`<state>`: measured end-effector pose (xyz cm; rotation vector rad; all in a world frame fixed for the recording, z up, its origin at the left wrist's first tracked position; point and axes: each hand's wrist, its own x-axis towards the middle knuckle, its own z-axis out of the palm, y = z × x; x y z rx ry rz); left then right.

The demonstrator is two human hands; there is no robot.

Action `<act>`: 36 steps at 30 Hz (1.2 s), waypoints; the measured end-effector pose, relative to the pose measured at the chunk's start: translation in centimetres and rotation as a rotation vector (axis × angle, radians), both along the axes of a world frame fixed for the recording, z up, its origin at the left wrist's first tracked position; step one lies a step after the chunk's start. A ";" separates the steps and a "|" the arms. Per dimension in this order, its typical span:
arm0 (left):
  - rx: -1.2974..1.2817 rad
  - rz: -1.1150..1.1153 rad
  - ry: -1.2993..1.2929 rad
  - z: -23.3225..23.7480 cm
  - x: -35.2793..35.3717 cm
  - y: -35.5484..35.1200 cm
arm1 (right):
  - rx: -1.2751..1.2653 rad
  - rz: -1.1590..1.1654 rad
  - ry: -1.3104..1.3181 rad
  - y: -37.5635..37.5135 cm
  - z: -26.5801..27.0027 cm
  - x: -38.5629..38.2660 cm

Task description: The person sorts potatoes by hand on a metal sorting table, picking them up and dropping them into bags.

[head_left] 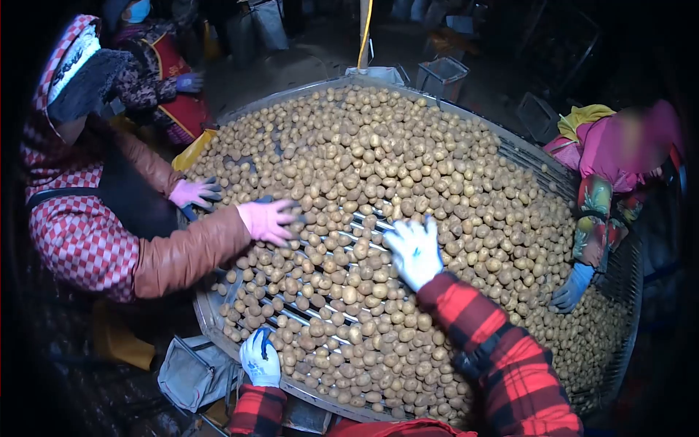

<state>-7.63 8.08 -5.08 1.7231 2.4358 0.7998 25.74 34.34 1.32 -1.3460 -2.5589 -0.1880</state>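
Loose potatoes [408, 328] cover a slatted metal sorting table [291, 312]. My right hand [416, 251], in a white glove with blue marks, is stretched over the potatoes near the middle, its fingers apart and nothing gripped. Beside it, the metal slats show through a gap. At the table's near left edge is my left hand [261, 360], also in a white and blue glove. Its fingers look curled, and whatever may lie in them is hidden. Potatoes lie just to its right.
At the left, a person [80, 247] reaches in with pink-gloved hands [269, 221]. Another person [164, 80] stands behind. On the right, a person's blue-gloved hand [573, 289] touches the potatoes. A grey bin [193, 371] stands below the near left edge; a post [365, 36] rises at the back.
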 end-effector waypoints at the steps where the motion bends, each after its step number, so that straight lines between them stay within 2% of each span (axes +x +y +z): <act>1: -0.003 0.006 -0.006 0.0 0.1 0.1 | -0.075 -0.076 -0.190 2.4 -1.9 1.0; 4: -0.004 -0.003 -0.016 0.3 0.3 0.1 | -0.068 -0.114 -0.437 5.0 -4.9 -0.1; 6: 0.001 -0.010 0.000 0.5 0.2 0.1 | -0.090 -0.196 -0.617 5.3 -5.0 -2.5; 8: -0.003 -0.009 0.002 0.1 -0.2 0.1 | -0.021 -0.225 -0.631 4.9 -4.4 -2.8; 10: -0.020 -0.012 -0.007 0.2 -0.1 0.1 | -0.326 -0.121 -0.539 3.9 -3.7 -1.1; 11: -0.027 -0.013 -0.019 1.0 0.1 0.2 | -0.202 0.012 -0.434 3.0 -4.1 1.0; 12: -0.030 -0.012 -0.030 1.3 0.3 0.4 | -0.190 0.121 -0.056 2.2 -1.4 2.4; 14: 0.001 -0.013 -0.008 0.5 0.1 0.2 | -0.234 0.139 0.135 5.0 -0.4 5.1; 16: -0.034 -0.010 0.005 0.5 0.1 0.1 | 0.010 0.028 0.104 7.8 3.6 7.5; 18: -0.028 -0.022 0.021 0.6 0.2 0.1 | 0.172 -0.104 0.201 12.3 2.0 11.4; 20: -0.024 -0.021 0.040 0.6 0.2 0.0 | 0.008 -0.361 0.215 16.1 0.6 12.9; 21: -0.036 -0.013 0.037 0.8 0.4 0.0 | -0.172 -0.412 0.354 18.5 -0.8 13.1; 22: -0.048 -0.004 0.037 0.9 0.5 0.1 | -0.200 -0.491 0.272 19.7 -0.9 11.6; 24: -0.095 0.026 0.038 0.5 0.3 -0.1 | -0.275 -0.518 0.313 21.4 -1.1 8.0; 25: -0.084 0.026 0.058 0.2 0.2 -0.3 | -0.408 -0.567 0.343 21.4 -0.1 6.2; 33: -0.102 0.017 0.050 1.2 0.7 0.1 | -0.408 -0.486 0.187 19.5 0.4 2.0; 35: -0.111 -0.002 0.049 0.5 0.3 -0.6 | -0.382 -0.423 0.366 18.1 -1.3 0.3; 36: -0.124 -0.004 0.056 0.2 0.1 -0.5 | -0.366 -0.391 0.367 16.7 -1.5 -0.8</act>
